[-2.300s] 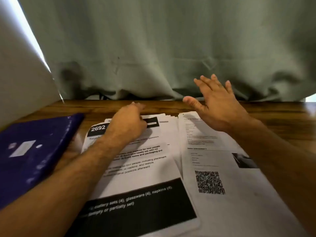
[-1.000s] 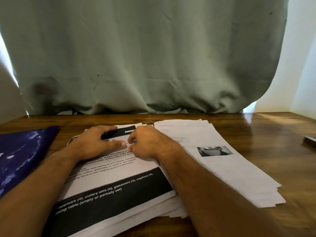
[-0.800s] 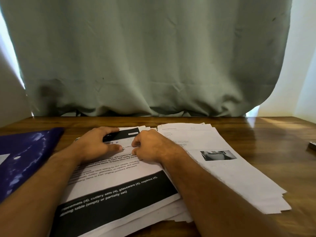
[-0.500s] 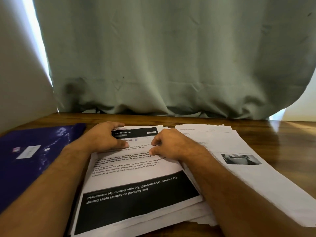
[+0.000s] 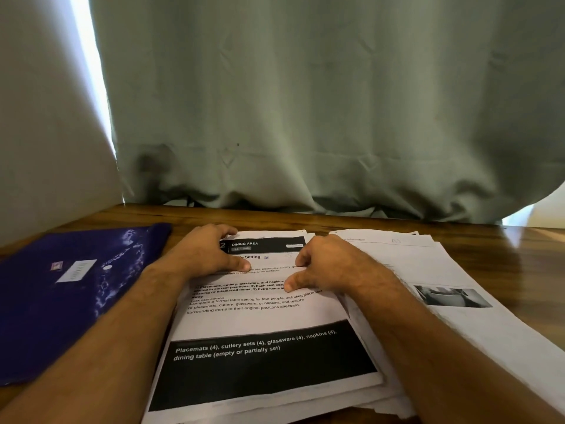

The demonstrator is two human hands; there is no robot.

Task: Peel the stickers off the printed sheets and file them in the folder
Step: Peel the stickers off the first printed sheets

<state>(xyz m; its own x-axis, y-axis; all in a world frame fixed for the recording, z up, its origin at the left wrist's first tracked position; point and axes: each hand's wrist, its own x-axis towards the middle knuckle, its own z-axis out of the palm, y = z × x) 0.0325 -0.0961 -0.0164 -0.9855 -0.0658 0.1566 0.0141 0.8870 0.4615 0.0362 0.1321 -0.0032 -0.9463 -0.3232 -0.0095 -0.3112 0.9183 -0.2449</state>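
Both hands, left (image 5: pixel 208 255) and right (image 5: pixel 327 267), rest loosely curled, gripping nothing, on the top printed sheet (image 5: pixel 260 313).

Both bare forearms reach forward, converging slightly. The left hand (image 5: pixel 208 254) lies palm down, fingers curled over, thumb stretched toward the right. The right hand (image 5: pixel 328 266) lies knuckles up, fingers curled under, thumb pointing left, close beside it.

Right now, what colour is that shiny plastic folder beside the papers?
The shiny plastic folder is dark blue-purple, seen in the head view.
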